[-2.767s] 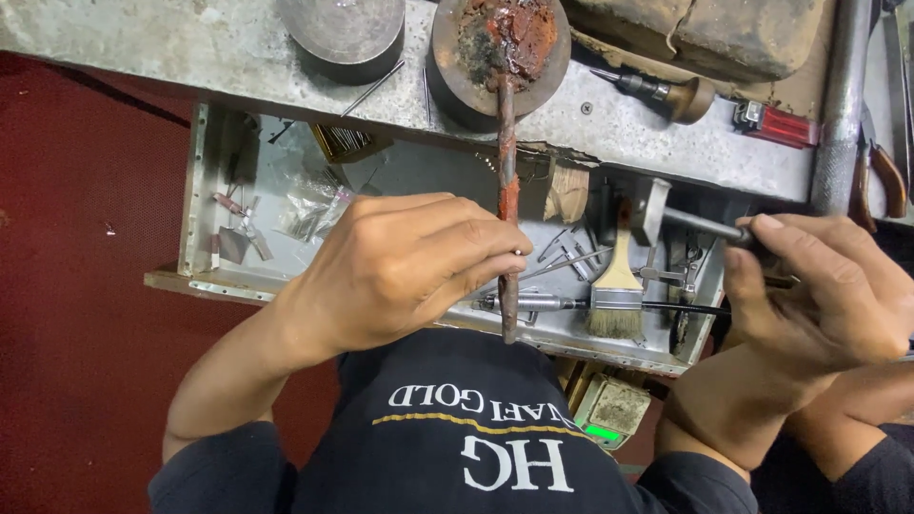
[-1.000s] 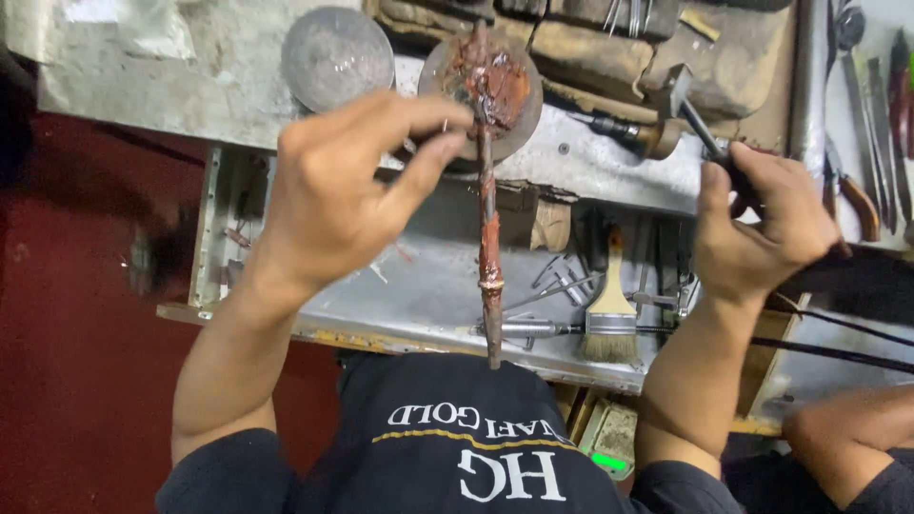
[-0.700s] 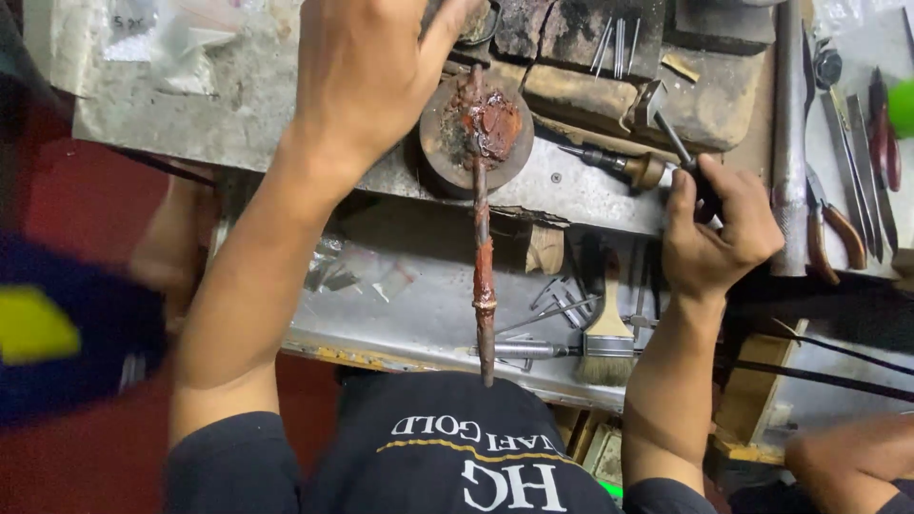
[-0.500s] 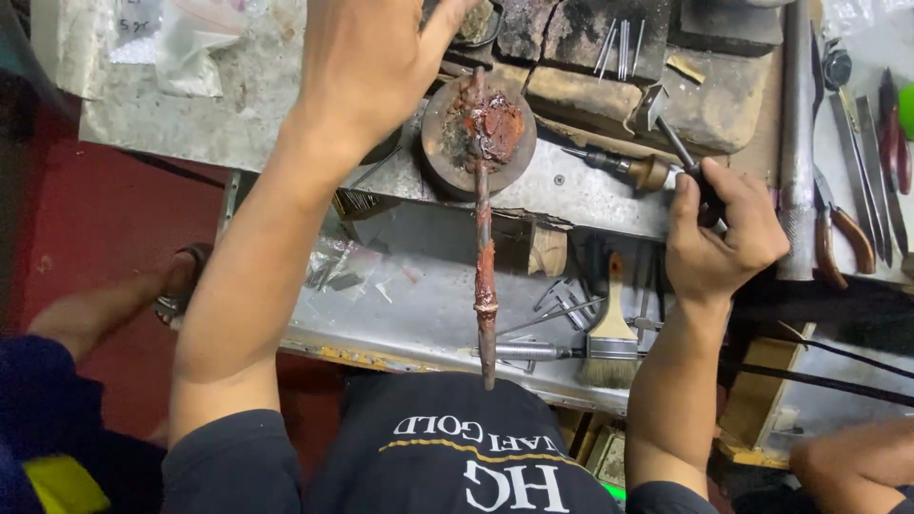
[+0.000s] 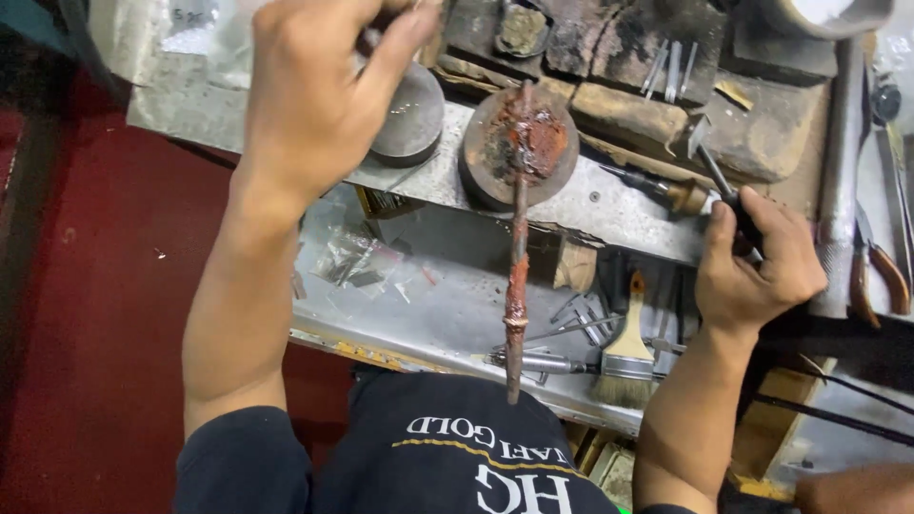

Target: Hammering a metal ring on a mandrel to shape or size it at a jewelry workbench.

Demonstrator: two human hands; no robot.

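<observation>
I see the left hand raised high over the far left of the metal workbench, fingers curled inward with the thumb pressed toward them near the top edge of the view. Whatever sits between those fingertips is hidden, so I cannot tell whether the hand holds anything. Just beside its thumb lies a grey round metal block, resting on the bench surface.

The right hand is closed in a fist around the dark handle of a pointed hand tool. The tool's metal tip angles up and away from the knuckles, toward the worn brown blocks at the back of the bench. A wooden-handled tool lies on the bench just left of that hand.

Between the two hands, a long rust-red stick runs from a round, wax-crusted disc on the bench down toward the person's chest. Neither hand touches it. Its upper end rests on the disc and its lower end hangs over the open metal drawer.

In the drawer I note a flat paintbrush with pale bristles, a slim metal handpiece lying crosswise, several loose steel tools, and small clear plastic bags at the left. Pliers with red-brown grips lie at the far right, beside a steel bar.
</observation>
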